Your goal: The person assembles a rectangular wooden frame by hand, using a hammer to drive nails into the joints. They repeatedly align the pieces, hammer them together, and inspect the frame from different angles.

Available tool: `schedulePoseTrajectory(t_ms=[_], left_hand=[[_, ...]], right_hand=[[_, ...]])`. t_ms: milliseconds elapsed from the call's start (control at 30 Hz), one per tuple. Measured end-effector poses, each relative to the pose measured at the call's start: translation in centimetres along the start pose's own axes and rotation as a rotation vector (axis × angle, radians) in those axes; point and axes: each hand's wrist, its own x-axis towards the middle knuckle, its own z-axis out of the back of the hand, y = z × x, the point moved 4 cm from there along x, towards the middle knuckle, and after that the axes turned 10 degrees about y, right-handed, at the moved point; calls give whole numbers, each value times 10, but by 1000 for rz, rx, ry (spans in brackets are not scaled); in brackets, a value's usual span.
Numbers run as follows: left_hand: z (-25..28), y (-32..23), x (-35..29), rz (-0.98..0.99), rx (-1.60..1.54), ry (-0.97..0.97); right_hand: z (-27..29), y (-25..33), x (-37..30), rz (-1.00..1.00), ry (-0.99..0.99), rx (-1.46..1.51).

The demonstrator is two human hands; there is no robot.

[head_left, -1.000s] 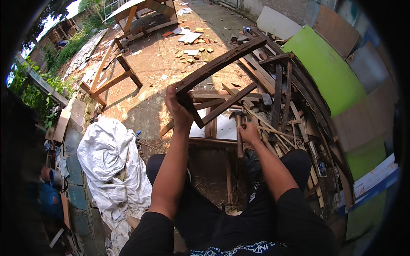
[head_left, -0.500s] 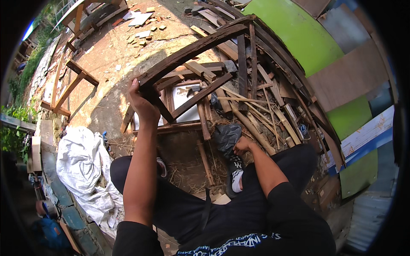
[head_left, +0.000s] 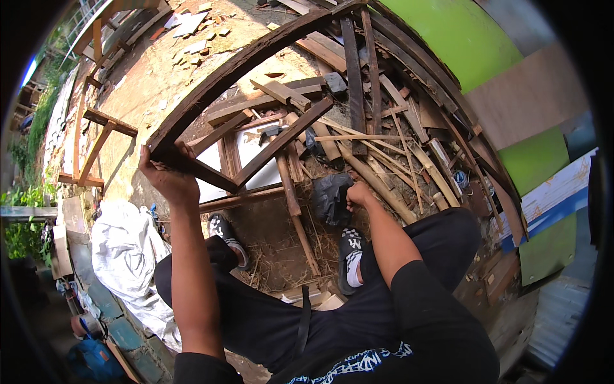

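My left hand [head_left: 171, 177] is closed around the near corner of a dark wooden frame [head_left: 240, 66], where a long beam meets a shorter crosspiece. The beam slants up and away to the far right. In my right hand [head_left: 360, 196] is the bunched edge of a black plastic bag [head_left: 331, 197], hanging just above the ground by my right shoe. Behind the frame, a hammer [head_left: 279, 131] seems to lie across a white panel [head_left: 261, 161] edged with brown wood.
Loose planks and bamboo sticks [head_left: 374, 169] pile up ahead and right. Green sheets [head_left: 460, 45] line the right side. A white cloth sack [head_left: 128, 256] lies at left, near a small wooden frame [head_left: 105, 131]. Broken tile pieces [head_left: 192, 48] scatter farther off.
My left hand has moved left and slightly nearer, bringing the wooden frame's near corner with it. My right hand and the bag have risen slightly. The view has shifted a little.
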Motion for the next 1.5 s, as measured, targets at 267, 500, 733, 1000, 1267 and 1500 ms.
schedulePoseTrajectory(t_ms=[267,500,733,1000,1267,1500], left_hand=[[1,-5,-1,12,40,-9],[-1,-7,-1,12,52,-9],[0,-11,-6,14,66,65],[-4,1,6,2,19,46],[1,3,4,-13,43,37],[-5,10,5,30,12,-38]], right_hand=[[-57,-25,24,250,-348,-352],[-61,-45,53,342,-436,-483],[-60,-73,104,478,-192,231],[-25,-92,102,555,-89,1319],[-16,-63,15,435,-506,-226],[24,-53,-38,260,-530,145]])
